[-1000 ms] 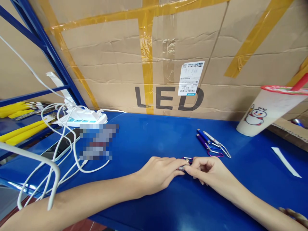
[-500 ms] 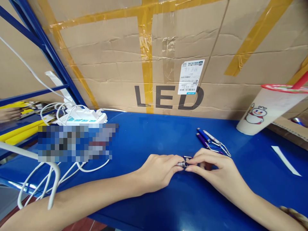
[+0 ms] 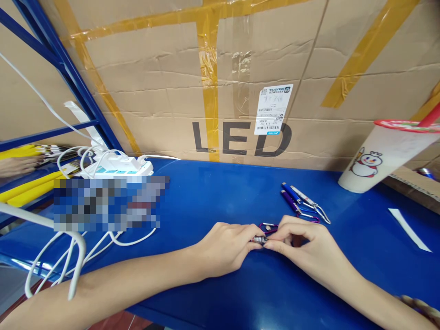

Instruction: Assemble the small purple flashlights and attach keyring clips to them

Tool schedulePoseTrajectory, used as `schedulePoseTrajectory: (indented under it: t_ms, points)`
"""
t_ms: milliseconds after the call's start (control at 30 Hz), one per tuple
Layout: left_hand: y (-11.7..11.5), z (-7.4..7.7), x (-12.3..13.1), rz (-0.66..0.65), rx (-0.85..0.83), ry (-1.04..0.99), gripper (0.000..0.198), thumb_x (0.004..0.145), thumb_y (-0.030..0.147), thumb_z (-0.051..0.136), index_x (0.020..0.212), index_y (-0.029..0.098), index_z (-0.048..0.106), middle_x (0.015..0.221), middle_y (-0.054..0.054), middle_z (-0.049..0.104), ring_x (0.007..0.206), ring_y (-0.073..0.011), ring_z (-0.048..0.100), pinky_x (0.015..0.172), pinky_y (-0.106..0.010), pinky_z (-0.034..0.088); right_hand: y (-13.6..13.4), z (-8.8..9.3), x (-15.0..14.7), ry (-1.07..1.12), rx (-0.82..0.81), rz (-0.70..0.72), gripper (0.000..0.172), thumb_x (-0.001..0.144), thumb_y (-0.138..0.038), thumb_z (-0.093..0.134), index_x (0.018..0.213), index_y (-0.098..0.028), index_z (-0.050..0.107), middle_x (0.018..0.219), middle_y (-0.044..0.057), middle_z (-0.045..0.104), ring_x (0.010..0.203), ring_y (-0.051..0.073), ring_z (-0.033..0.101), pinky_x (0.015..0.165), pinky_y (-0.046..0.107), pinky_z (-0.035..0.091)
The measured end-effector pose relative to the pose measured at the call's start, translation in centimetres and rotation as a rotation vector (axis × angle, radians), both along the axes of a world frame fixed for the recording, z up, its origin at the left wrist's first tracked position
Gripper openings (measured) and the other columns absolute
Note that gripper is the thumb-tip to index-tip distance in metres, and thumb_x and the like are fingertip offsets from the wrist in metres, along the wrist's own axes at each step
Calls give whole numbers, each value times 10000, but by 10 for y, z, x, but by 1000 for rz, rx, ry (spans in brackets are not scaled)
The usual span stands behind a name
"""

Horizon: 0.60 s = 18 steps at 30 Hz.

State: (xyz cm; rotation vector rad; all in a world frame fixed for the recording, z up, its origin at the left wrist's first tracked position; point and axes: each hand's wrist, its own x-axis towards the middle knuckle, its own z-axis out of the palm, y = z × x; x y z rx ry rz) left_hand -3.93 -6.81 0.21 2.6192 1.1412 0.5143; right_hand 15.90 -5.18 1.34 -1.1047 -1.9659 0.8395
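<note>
Over the blue table (image 3: 220, 192), my left hand (image 3: 228, 245) is closed on a small dark, silvery cylinder (image 3: 258, 239) whose end shows past the fingertips. The thumb and index finger of my right hand (image 3: 302, 238) pinch at the cylinder's right end; what they hold there is too small to name. A purple carabiner (image 3: 268, 226) shows just behind the fingertips. Behind my right hand lie several slim blue, purple and silver pieces (image 3: 299, 197) with clips attached.
A milky drink cup (image 3: 366, 165) with a red straw stands at the right, near a white strip (image 3: 409, 229). On the left are a white power strip (image 3: 120, 168), cables and a blurred patch. A taped carton (image 3: 154, 91) rises behind. Another person's hand (image 3: 20, 166) is far left.
My right hand has dropped slightly, its fingertips still at the cylinder's end. More of the purple carabiner shows. The other person's hand at the far left has shifted right.
</note>
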Motion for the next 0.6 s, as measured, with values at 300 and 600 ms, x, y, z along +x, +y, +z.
schedulePoseTrajectory:
  t_ms: [300,600]
  points:
    - [0,1,0,-14,11,8,255,987,297,357,1176,205,502,1110,-22,687,955,-170,675,777,-249,504,1,0,-3,40,-187,-39,544,621,-684,653,477,-162,599,531,10,489,460,75,411,426,212,367]
    - [-1,4,1,-2,-16,8,256,987,286,348,1189,213,489,1104,-15,689,922,-151,680,755,-235,502,1,-1,-3,33,-138,-17,496,673,-641,652,545,-163,617,561,13,529,440,67,419,407,197,370]
